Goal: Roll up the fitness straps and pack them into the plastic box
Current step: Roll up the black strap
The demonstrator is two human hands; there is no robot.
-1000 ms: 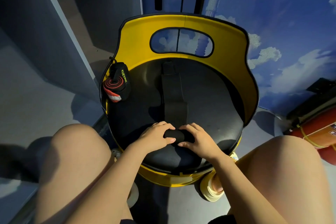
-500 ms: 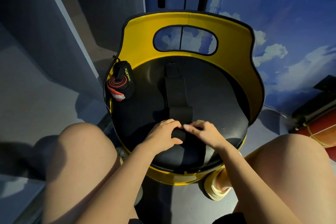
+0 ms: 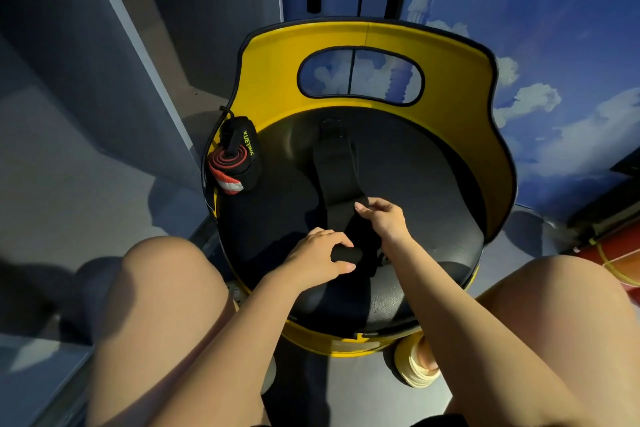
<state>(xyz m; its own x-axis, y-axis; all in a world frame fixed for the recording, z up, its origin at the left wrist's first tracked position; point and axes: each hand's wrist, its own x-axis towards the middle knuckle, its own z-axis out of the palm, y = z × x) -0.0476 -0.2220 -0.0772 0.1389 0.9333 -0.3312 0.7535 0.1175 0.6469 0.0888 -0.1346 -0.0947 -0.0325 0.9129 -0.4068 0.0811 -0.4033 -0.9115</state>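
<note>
We cannot trace the black strap (image 3: 337, 172) against the black seat (image 3: 433, 184); our right hand (image 3: 382, 218) hides its edge.

You have one view only, from the wide-angle camera on your head, looking forward and steeply down. It sits close above your lap: your bare knees fill the lower left and lower right of the frame, and your forearms run up from the bottom edge to the middle. The yellow-backed chair (image 3: 363, 45) with its black seat fills the centre, facing you. The wide lens bends the grey panels at upper left and the sky-painted wall (image 3: 554, 28) at upper right.
</note>
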